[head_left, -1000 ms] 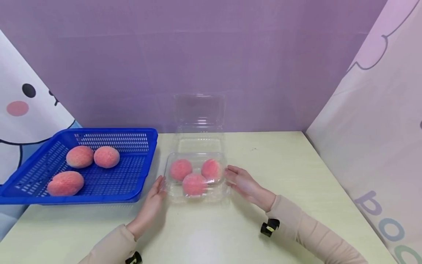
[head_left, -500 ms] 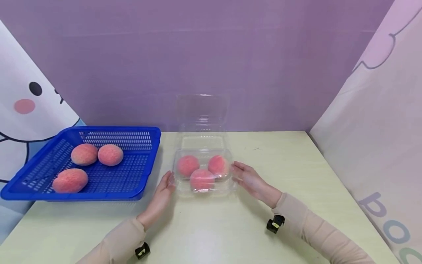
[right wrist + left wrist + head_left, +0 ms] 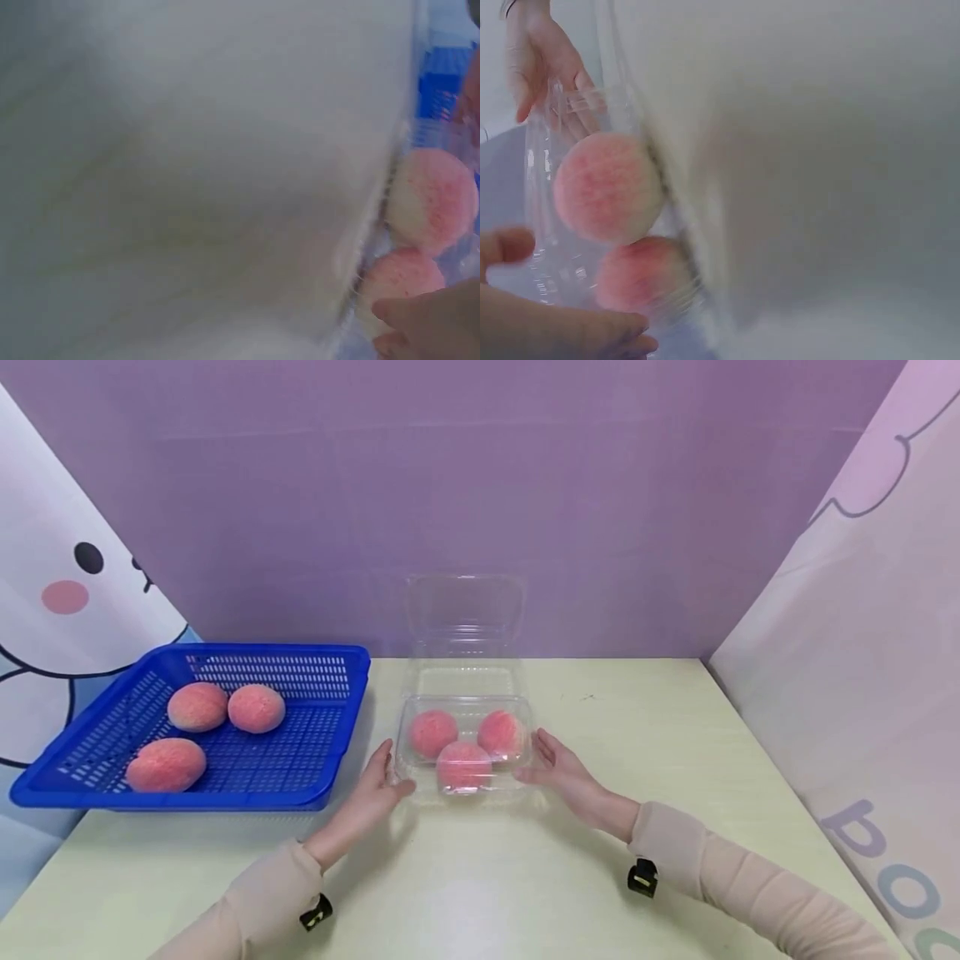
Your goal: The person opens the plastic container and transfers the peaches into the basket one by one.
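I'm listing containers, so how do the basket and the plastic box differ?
The basket is blue with slotted walls; the box is clear. The basket looks larger than the box. The basket shows no lid, while the box's lid stands open at the back. The box sits between left hand and right hand; the basket is farther left. Both hold three pink peaches.

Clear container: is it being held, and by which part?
Whether the clear container is gripped cannot be told. The left hand is at the left side of its base, the right hand at the right, neither on the raised lid.
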`<state>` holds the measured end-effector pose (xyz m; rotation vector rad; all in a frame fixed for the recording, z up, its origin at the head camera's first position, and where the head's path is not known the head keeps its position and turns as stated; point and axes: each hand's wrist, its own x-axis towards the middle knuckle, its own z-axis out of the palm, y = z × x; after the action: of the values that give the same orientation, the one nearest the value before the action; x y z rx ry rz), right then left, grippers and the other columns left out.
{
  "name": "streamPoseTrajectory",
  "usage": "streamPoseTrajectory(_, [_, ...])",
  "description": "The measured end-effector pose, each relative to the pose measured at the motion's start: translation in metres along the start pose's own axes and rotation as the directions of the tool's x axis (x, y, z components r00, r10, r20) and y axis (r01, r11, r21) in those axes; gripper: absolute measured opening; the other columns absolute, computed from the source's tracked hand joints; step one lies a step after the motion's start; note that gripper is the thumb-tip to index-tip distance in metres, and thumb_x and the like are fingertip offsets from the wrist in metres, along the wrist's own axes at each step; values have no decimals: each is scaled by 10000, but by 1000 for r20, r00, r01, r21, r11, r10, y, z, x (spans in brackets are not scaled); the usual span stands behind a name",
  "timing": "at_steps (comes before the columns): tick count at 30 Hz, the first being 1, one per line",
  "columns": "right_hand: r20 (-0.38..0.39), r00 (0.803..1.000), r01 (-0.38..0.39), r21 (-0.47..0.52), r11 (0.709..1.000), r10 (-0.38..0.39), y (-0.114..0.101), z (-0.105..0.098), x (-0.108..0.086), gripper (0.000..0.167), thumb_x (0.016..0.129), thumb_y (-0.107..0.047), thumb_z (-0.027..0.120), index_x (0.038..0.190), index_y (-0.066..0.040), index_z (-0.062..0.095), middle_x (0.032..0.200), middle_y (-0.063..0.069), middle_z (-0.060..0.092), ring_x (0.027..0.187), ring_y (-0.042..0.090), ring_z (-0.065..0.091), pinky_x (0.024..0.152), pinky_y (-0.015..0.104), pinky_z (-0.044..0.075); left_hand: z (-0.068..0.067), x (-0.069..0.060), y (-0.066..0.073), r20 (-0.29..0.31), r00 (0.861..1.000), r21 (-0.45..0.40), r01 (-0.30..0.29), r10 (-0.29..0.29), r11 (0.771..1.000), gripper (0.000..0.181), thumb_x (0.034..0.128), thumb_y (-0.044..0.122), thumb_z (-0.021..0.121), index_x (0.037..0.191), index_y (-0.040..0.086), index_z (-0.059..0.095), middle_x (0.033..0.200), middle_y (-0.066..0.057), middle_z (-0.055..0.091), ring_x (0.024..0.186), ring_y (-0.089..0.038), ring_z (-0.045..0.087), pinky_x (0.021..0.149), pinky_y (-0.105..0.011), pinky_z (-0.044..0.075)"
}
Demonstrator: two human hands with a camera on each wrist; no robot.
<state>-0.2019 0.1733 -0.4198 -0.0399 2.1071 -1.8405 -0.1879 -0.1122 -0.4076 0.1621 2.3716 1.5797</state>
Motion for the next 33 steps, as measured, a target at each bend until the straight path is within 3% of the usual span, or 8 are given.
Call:
streamPoseTrajectory(3, [-11, 1000, 21, -55, 998, -22, 5, 4, -1, 1038, 750, -140, 741, 1462, -21, -5, 1543, 124, 29, 1417, 280, 50, 1141, 387, 116, -1, 2, 2, 26, 996, 230, -91, 87, 969, 838, 883, 157, 572, 1437, -62, -17, 1508, -246, -79, 1388, -399, -11, 1114, -531, 88])
streamPoseTrajectory(6, [-34, 998, 44, -76, 996, -46, 9, 8, -1, 1089, 712, -101, 765, 1462, -26, -21, 1542, 135, 27, 1416, 294, 42, 1139, 400, 120, 0, 6, 1, 50, 976, 426, -211, 210, 880, 897, 851, 187, 637, 1439, -61, 7, 1513, -233, -80, 1393, -388, 13, 1109, -530, 125])
streamPoseTrajectory(10, [-70, 994, 68, -142, 987, -78, 14, 12, 0, 1139, 672, -81, 791, 1462, -29, -27, 1535, 157, 47, 1409, 310, 64, 1134, 414, 135, -1, 9, -4, 71, 953, 556, -282, 294, 782, 898, 849, 216, 646, 1449, -34, 26, 1518, -227, -47, 1382, -393, 123, 1086, -519, 225])
streamPoseTrajectory(13, [-85, 992, 81, -183, 980, -98, 18, 14, 1, 1141, 674, -98, 794, 1463, -32, -28, 1533, 161, 54, 1407, 313, 76, 1133, 418, 137, -2, 8, -7, 87, 944, 600, -305, 319, 740, 871, 866, 248, 622, 1456, -14, 38, 1519, -230, -28, 1352, -405, 222, 1050, -518, 296])
streamPoseTrajectory(15, [-86, 991, 88, -179, 980, -104, 20, 15, 2, 1128, 692, -112, 784, 1464, -39, -35, 1536, 152, 44, 1409, 305, 69, 1135, 417, 127, -4, 7, -8, 100, 931, 638, -331, 351, 695, 846, 874, 254, 611, 1453, -25, 61, 1515, -242, 5, 1330, -409, 272, 1032, -508, 329])
streamPoseTrajectory(24, [-36, 990, 132, -97, 986, -136, 24, 16, -2, 1048, 795, -125, 697, 1456, -68, -114, 1543, 119, -40, 1413, 309, -9, 1137, 459, 77, -10, 4, -8, 175, 847, 825, -404, 501, 396, 730, 884, 264, 595, 1382, -130, 234, 1448, -308, 220, 1218, -398, 447, 905, -411, 473])
streamPoseTrajectory(30, [-3, 993, 118, -86, 989, -119, 25, 16, -5, 1009, 828, -132, 658, 1457, -100, -130, 1547, 79, -69, 1411, 317, -18, 1131, 486, 78, -10, 4, -11, 214, 779, 918, -367, 589, 152, 664, 852, 293, 632, 1307, -124, 389, 1368, -299, 381, 1084, -347, 575, 710, -339, 552])
streamPoseTrajectory(33, [9, 994, 111, -90, 990, -111, 26, 16, -5, 1007, 830, -145, 655, 1457, -111, -133, 1546, 68, -85, 1411, 316, -23, 1130, 493, 68, -8, 4, -14, 233, 746, 942, -332, 624, 46, 640, 833, 306, 647, 1265, -121, 447, 1325, -300, 432, 1039, -321, 604, 719, -317, 551])
